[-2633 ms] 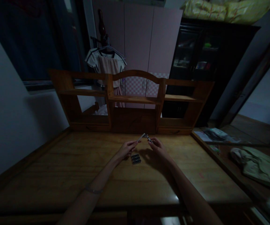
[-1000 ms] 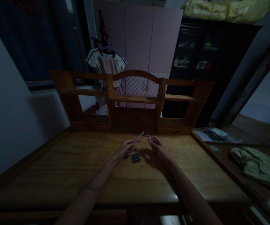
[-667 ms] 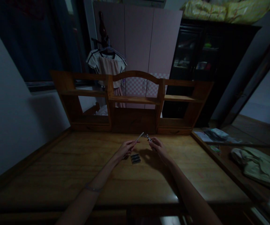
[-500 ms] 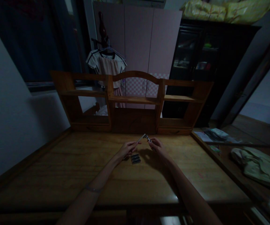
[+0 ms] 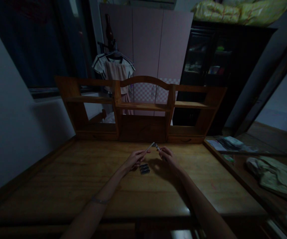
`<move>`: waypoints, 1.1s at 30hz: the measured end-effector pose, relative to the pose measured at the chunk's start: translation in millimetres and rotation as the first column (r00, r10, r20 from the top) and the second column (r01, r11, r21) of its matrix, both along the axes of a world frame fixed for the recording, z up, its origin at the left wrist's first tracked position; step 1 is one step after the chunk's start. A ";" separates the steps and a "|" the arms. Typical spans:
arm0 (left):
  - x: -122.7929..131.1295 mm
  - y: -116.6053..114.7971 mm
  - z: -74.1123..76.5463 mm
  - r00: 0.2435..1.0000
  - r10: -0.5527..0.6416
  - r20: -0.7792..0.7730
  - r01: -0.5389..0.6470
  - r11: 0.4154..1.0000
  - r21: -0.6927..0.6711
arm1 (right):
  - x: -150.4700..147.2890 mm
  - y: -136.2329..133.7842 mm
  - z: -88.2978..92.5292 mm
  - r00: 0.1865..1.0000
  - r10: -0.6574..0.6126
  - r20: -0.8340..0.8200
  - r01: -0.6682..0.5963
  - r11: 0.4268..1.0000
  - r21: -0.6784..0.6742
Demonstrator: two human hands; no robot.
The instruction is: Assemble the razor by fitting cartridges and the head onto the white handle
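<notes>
Fingers first: L hand (image 5: 134,160) at approx 9 o'clock, thumb & fingertips pinched w/ hardly any gap on a pale flat strip (image 5: 150,147), which sticks out toward 1 o'clock. R hand (image 5: 167,155) at approx 3, fingers curled in close, gripping the handle of a small shiny tool (image 5: 156,146) w/ a crosswise head, aimed at 10 o'clock. And the two ends meet, or v. nearly do, just past the fingertips; can't tell if they're actually touching, too small & dark. So, progress: looks mid-job to me, b/c both pcs are up off the desk & lined up end to end, one per hand, while neither is set down as finished. Now down at approx 6-7 o'clock, just beside the L hand, there's a dark banded set (image 5: 144,169) flat on the wooden desk (image 5: 88,186), no fingers on it; one pack or several separate pcs, can't say. If it belongs to this work, I'd judge that part not yet done. Further out, a bracelet (image 5: 99,200) rings the L forearm at approx 8, the wooden shelf unit (image 5: 145,106) stands at 12, & a crumpled greenish cloth (image 5: 277,174) lies beyond the desk, approx 3.
</notes>
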State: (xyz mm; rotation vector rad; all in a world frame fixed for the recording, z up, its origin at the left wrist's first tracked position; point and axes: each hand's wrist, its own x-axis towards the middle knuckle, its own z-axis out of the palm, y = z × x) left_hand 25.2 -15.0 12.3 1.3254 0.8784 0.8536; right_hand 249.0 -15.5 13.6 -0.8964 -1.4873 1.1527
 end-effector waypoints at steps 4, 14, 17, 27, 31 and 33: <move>-0.6 0.5 -0.9 1.000 0.008 -0.009 -0.008 1.000 -0.014 | -0.1 -0.3 0.1 1.000 -0.009 -0.009 0.009 1.000 -0.007; -2.9 -1.6 -1.7 0.999 -0.046 0.010 0.046 0.999 -0.001 | 0.5 1.2 -2.6 1.000 0.012 -0.012 -0.012 1.000 0.001; -2.6 -2.7 -1.1 0.999 -0.045 0.009 0.045 0.999 -0.002 | 0.3 0.1 -2.5 1.000 0.022 -0.017 -0.022 1.000 0.000; -3.7 -3.9 2.7 0.994 -0.088 0.059 0.092 0.994 -0.060 | 1.3 -0.5 -2.4 0.999 0.049 -0.020 -0.049 0.999 0.002; -7.0 -2.1 0.8 0.985 -0.139 0.104 0.149 0.984 -0.097 | 1.0 -2.5 -0.9 0.998 0.061 -0.015 -0.061 0.998 -0.007; -8.4 -1.7 0.5 0.979 -0.161 0.125 0.175 0.978 -0.116 | 0.7 -3.7 0.7 0.997 0.071 -0.021 -0.071 0.997 -0.015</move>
